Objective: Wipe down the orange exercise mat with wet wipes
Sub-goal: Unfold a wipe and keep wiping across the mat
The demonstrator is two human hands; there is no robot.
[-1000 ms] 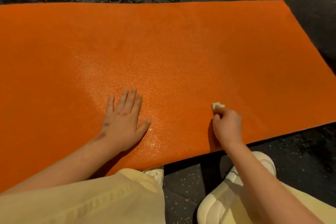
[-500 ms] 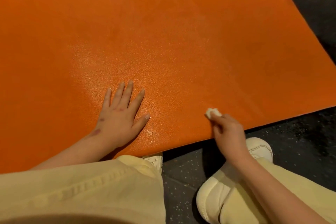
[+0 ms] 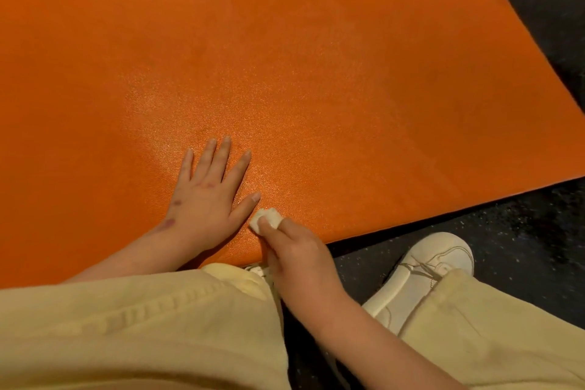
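Her right hand (image 3: 300, 250) pinched a small wadded wet wipe (image 3: 267, 219) against the orange mat (image 3: 316, 89) near its front edge, just beside the left thumb. Left hand (image 3: 207, 196) lay flat, fingers spread, palm down. Beyond, the mat stretched across dark floor (image 3: 506, 231).

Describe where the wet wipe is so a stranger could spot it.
Find the orange mat on the dark floor. Near its front edge, the right hand pinches a small wadded wet wipe, beside the flat left hand. It is the only white thing on the mat.
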